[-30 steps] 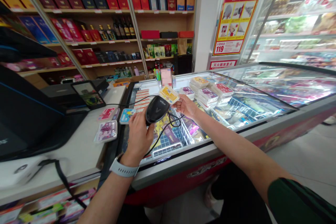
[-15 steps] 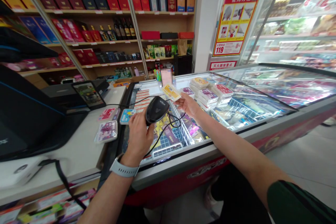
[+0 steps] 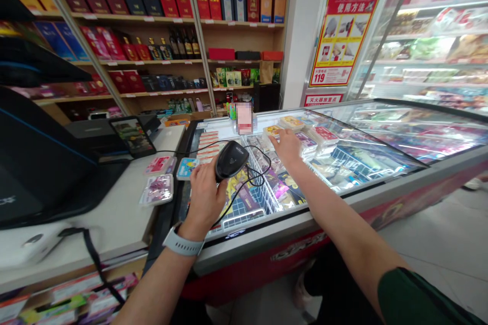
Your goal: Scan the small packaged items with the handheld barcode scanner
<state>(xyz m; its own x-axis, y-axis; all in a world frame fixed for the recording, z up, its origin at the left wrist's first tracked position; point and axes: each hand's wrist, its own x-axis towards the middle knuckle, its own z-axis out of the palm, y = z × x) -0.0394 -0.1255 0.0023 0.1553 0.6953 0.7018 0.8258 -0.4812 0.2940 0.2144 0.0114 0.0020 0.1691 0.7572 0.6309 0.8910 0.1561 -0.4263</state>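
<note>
My left hand (image 3: 207,190) is wrapped round a black barcode scanner (image 3: 231,159), held above the glass-topped freezer, with its cord looping beneath. A blue-labelled pack (image 3: 186,167) lies just left of that hand. My right hand (image 3: 287,146) grips the near edge of a yellow-labelled clear plastic pack (image 3: 273,131), level with the stacks on the glass. Beside it are another yellow-labelled pack (image 3: 292,122), a purple-labelled pack (image 3: 306,140) partly behind my fingers, and a red-labelled stack (image 3: 325,137).
On the counter (image 3: 125,203) at left lie a red-labelled pack (image 3: 158,164) and a purple-labelled pack (image 3: 157,189), near a propped phone (image 3: 132,135) and a dark terminal (image 3: 41,162). The freezer (image 3: 343,203) holds wire baskets of packaged goods. Shelves of boxes and bottles stand behind.
My right hand has carried the yellow-labelled pack rightwards, from near the scanner to the stacks on the freezer. My left hand keeps the scanner in almost the same place.
</note>
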